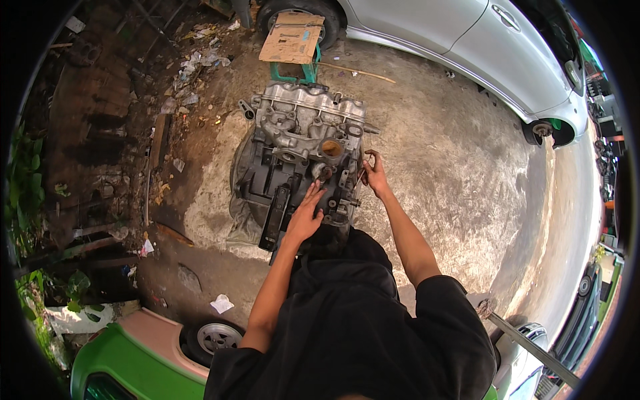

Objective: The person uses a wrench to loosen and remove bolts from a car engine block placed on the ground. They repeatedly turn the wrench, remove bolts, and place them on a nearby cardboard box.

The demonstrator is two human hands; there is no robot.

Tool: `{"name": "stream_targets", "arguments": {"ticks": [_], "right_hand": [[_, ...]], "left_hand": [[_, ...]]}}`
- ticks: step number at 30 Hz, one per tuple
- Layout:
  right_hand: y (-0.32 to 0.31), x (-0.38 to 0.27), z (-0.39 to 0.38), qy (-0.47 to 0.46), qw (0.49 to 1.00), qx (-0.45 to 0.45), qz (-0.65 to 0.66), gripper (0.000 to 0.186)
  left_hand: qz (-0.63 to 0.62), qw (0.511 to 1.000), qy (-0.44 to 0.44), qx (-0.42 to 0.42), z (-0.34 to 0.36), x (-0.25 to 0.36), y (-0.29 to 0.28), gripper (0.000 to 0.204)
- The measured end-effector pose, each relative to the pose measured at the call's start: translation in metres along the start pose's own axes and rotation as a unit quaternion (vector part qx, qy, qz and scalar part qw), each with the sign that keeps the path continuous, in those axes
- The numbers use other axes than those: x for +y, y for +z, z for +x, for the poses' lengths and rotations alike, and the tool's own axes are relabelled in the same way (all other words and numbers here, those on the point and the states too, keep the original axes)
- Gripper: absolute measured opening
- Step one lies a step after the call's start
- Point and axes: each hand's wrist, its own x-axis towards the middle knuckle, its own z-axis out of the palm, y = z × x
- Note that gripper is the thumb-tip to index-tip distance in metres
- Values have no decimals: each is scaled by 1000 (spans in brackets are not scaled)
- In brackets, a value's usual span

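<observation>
Grip, left: my left hand (pixel 306 215) lies flat and spread on the near face of the engine block (pixel 301 160), fingers fanned out, pressing and closing on nothing.
Grip, right: my right hand (pixel 375 175) is curled at the block's right edge, fingers closed narrow around something small and dark; I cannot tell what it is.
Engine: grey metal, lying on the bare concrete ground (pixel 453 167) just ahead of my knees, its cast top end pointing away from me and a round rusty opening showing near my fingers.
Underneath: a grey sheet or mat pokes out at the block's left side.
Risk, hands: sharp cast edges and studs sit right beside both hands, so a slip of the right one could, I judge, scrape my knuckles.
Risk, block: my left palm leans on it; if it rocks on the uneven ground it may pinch my fingers.
Risk, small parts: anything dropped could roll into the litter to the left.
Cardboard: 1 flat brown piece (pixel 292 37), roughly square, lies on a green stand (pixel 293 71) just beyond the engine.
Scraps: white paper (pixel 222 304) lies on the ground lower left.
Cars: silver car (pixel 467 40) beyond, green car (pixel 133 360) behind me.
</observation>
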Motion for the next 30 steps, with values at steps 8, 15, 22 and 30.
{"name": "stream_targets", "arguments": {"ticks": [8, 15, 22, 30], "right_hand": [[2, -2, 4, 31, 999, -18, -7, 35], [9, -9, -1, 32, 999, -5, -29, 37], [13, -4, -8, 19, 998, 21, -57, 36], [16, -8, -15, -14, 994, 44, -99, 31]], "left_hand": [[4, 1000, -6, 4, -1, 0, 1, 66], [-1, 1000, 2, 11, -1, 0, 2, 67], [-7, 1000, -8, 5, -1, 4, -1, 66], [18, 1000, -3, 5, 0, 1, 1, 66]]}}
